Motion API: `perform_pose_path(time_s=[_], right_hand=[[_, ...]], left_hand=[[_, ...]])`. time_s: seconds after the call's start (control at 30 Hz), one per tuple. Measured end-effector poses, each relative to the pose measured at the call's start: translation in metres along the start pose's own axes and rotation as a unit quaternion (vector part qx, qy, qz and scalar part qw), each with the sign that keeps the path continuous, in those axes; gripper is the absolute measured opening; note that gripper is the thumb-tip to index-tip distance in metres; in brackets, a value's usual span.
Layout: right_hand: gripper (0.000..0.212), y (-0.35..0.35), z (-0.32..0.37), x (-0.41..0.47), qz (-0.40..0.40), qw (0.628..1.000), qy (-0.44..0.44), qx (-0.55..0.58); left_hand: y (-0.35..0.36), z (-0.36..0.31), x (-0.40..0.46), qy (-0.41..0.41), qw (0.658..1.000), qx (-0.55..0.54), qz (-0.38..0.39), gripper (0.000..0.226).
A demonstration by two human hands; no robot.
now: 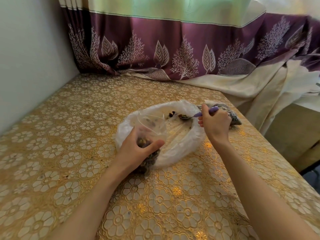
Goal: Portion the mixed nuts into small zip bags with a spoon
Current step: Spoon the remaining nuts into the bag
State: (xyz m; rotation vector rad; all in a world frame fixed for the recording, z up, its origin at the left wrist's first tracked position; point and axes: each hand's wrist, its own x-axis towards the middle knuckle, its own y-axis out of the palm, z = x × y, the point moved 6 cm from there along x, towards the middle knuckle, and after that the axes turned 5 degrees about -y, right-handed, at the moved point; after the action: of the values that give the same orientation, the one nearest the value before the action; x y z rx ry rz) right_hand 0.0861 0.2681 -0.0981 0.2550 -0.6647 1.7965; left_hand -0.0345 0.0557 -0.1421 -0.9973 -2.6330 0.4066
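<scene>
A large clear plastic bag lies spread open on the table, with a few nuts left near its far side. My left hand grips a small zip bag partly filled with mixed nuts, its mouth open and tilted toward the big bag. My right hand holds a purple-handled spoon. The spoon's bowl carries nuts and hovers inside the large bag. A filled zip bag lies just behind my right hand.
The table wears a gold floral cloth and meets a white wall at the left. A purple leaf-print curtain hangs along the far edge. The table's right edge runs close to my right forearm, with cream fabric draped beyond it.
</scene>
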Motion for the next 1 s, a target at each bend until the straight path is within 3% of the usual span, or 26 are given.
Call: perform_pose_path(time_s=[0.2, 0.37, 0.67, 1.0], right_hand=[[0.031, 0.004, -0.022, -0.006, -0.008, 0.99, 0.116, 0.078], [0.023, 0.019, -0.039, -0.015, 0.01, 0.947, 0.231, 0.222], [0.022, 0.03, -0.035, -0.014, 0.015, 0.936, 0.251, 0.246], [0.022, 0.02, -0.038, -0.027, 0.019, 0.885, 0.315, 0.341]], left_hand=[[-0.001, 0.0, 0.001, 0.006, 1.0, 0.0, -0.005, 0.07], [0.0, -0.001, 0.001, 0.01, 1.0, 0.002, -0.005, 0.066], [0.0, -0.003, 0.0, 0.011, 1.0, -0.002, -0.005, 0.069], [0.0, -0.003, -0.001, 0.009, 1.0, 0.005, -0.005, 0.057]])
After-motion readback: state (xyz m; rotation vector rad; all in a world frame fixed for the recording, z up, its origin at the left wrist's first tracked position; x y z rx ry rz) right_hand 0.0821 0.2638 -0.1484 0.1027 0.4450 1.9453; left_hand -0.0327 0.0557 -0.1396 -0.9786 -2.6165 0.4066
